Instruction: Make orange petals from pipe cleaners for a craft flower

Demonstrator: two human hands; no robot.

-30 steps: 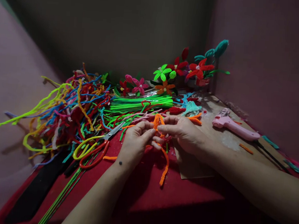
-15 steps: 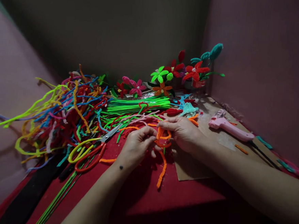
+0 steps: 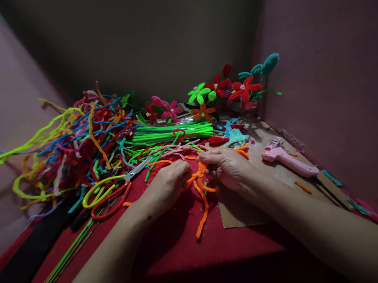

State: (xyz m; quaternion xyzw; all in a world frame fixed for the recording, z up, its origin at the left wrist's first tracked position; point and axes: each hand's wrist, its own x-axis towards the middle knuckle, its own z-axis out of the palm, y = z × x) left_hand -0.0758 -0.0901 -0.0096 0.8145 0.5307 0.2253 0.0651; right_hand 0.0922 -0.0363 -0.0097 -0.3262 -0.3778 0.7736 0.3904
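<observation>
My right hand point(image 3: 228, 169) pinches the top of an orange pipe cleaner point(image 3: 201, 171) bent into a shape with several arms. One of its loose ends point(image 3: 202, 220) hangs down over the red cloth. Fingers curled and knuckles up, my left hand point(image 3: 170, 181) is closed on a side arm of the same orange shape; its fingertips are mostly hidden. Left of that hand lie scissors point(image 3: 137, 169) with one yellow and one orange-red handle, blades pointing up and right. Other orange pipe cleaner point(image 3: 160, 162) pieces lie behind my left hand.
A tangled heap of coloured pipe cleaners point(image 3: 75, 138) fills the left. Green pipe cleaners point(image 3: 173, 132) lie bundled behind my hands, near finished flowers point(image 3: 201, 112). At right, a pink glue gun point(image 3: 289, 160) rests on a cardboard sheet point(image 3: 240, 216). Thin green stems point(image 3: 71, 252) lie in front.
My left hand has closed and turned knuckles up. The orange loops, upright between my hands before, now splay downward and sideways. My right hand keeps its pinch; the view has shifted slightly.
</observation>
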